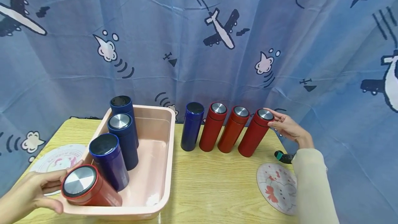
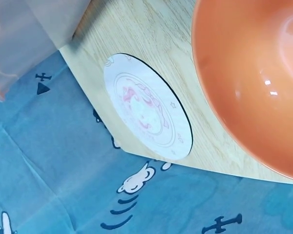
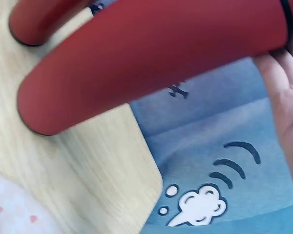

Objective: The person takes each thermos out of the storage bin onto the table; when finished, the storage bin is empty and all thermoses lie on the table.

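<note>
My left hand (image 1: 40, 189) holds the red thermos flask (image 1: 101, 193) with the brushed silver lid. Its fingers and thumb lie either side of the lid, and the flask is in the near left corner of the pink bin (image 1: 171, 137). Behind it, a glossy blue flask (image 1: 113, 165) and two dark blue flasks stand along the bin's left wall. On the table, my right hand (image 1: 287, 127) grips another red flask (image 1: 253, 137) near its top; in the right wrist view, fingertips (image 3: 268, 68) touch it below the black ring. The left wrist view shows neither hand nor flask.
Left of the gripped table flask stand an orange-red flask (image 1: 229, 130), a red flask (image 1: 211, 130) and a blue flask (image 1: 192, 127). Round mats (image 1: 276, 187) lie at both sides. An orange bowl-like thing (image 2: 234, 92) shows in the left wrist view. A patterned curtain (image 1: 186, 37) hangs behind.
</note>
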`<state>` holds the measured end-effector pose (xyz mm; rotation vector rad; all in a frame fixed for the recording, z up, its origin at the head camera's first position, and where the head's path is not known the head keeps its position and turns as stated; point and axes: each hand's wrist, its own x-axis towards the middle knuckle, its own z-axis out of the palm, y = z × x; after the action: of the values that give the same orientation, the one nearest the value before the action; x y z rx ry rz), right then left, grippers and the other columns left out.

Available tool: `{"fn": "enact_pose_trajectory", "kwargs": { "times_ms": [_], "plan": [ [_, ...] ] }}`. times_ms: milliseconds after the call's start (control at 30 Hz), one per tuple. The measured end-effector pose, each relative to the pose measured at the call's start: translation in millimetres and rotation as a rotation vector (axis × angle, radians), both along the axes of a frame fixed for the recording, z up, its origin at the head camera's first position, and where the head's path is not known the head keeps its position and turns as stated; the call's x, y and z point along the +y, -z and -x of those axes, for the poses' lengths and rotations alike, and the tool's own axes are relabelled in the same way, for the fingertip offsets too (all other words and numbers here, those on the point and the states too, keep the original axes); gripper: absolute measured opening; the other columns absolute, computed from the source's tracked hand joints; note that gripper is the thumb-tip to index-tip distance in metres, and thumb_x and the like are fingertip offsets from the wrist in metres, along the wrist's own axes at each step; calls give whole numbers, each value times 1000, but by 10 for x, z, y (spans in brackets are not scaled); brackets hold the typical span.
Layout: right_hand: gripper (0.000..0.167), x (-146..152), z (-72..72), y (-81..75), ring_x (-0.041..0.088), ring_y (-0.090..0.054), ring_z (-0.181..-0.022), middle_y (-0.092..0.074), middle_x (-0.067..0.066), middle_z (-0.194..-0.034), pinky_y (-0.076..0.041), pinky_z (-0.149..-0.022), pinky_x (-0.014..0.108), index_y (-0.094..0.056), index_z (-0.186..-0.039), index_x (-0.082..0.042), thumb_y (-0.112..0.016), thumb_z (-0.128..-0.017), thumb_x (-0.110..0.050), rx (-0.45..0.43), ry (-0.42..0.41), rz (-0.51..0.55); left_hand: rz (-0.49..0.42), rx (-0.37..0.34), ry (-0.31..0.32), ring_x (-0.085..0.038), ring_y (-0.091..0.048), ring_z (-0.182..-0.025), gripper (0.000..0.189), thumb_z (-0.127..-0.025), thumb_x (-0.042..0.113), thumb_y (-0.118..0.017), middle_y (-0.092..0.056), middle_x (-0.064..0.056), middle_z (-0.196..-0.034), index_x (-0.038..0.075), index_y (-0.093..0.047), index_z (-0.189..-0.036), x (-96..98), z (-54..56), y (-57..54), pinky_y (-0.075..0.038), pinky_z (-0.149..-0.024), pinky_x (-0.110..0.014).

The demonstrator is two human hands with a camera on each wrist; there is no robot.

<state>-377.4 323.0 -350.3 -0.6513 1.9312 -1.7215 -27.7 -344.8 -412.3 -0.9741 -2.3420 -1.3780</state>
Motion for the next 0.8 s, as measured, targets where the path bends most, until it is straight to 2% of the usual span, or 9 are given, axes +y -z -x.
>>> {"fn": "enact_pose_trajectory", "kwargs": {
  "times_ms": [67, 167, 300, 467, 633, 700, 800],
  "plan": [
    [61, 32, 49, -37, 4, -56, -116, -60, -12, -126, -49, -94, 21, -28, -151, -14, -48, -97, 6, -8, -39, -40, -2, -4, 15, 3, -57, -109, 67, -58, 3, -79, -64, 10, -117, 10, -61, -122, 9, 3, -10, -47, -84, -7],
    [64, 62, 121, -95, 3, -54, -118, -58, -13, -129, -48, -95, 21, -22, -152, -11, -48, -97, 6, -11, -93, -101, 5, -5, 7, 3, -57, -108, 63, -58, 5, -79, -65, 10, -115, 11, -62, -119, 21, -4, -28, -47, -84, -7],
    [64, 82, 195, -145, 5, -54, -119, -58, -11, -130, -48, -96, 22, -22, -153, -13, -47, -97, 6, -39, -147, -142, 21, -3, 0, 2, -58, -107, 57, -60, 6, -79, -65, 9, -113, 10, -62, -115, 31, -11, -45, -48, -83, -8],
    [63, 130, 224, -149, 5, -54, -119, -58, -11, -129, -48, -96, 23, -30, -151, -19, -47, -96, 8, -83, -154, -142, 25, -7, -17, 1, -58, -107, 61, -58, 6, -79, -63, 10, -119, 8, -62, -117, 28, -11, -48, -49, -82, -10],
    [61, 174, 231, -136, 3, -54, -118, -59, -12, -128, -48, -96, 23, -48, -139, -30, -46, -94, 12, -112, -145, -117, 10, -23, -15, 0, -58, -106, 69, -54, 0, -79, -63, 10, -119, 11, -61, -120, 4, -14, -22, -50, -80, -10],
    [63, 173, 235, -144, 5, -54, -118, -58, -11, -129, -48, -96, 24, -48, -139, -31, -44, -94, 14, -122, -160, -102, 3, -29, -8, -1, -58, -107, 72, -54, -2, -78, -63, 9, -120, 11, -60, -122, -2, -12, -16, -50, -81, -10],
    [65, 153, 244, -169, 6, -54, -119, -57, -11, -131, -48, -97, 26, -40, -146, -27, -44, -94, 13, -117, -175, -87, -21, -44, 5, -1, -58, -108, 76, -52, -6, -78, -62, 9, -122, 11, -59, -125, -4, -13, -10, -50, -82, -11]
  ]
}}
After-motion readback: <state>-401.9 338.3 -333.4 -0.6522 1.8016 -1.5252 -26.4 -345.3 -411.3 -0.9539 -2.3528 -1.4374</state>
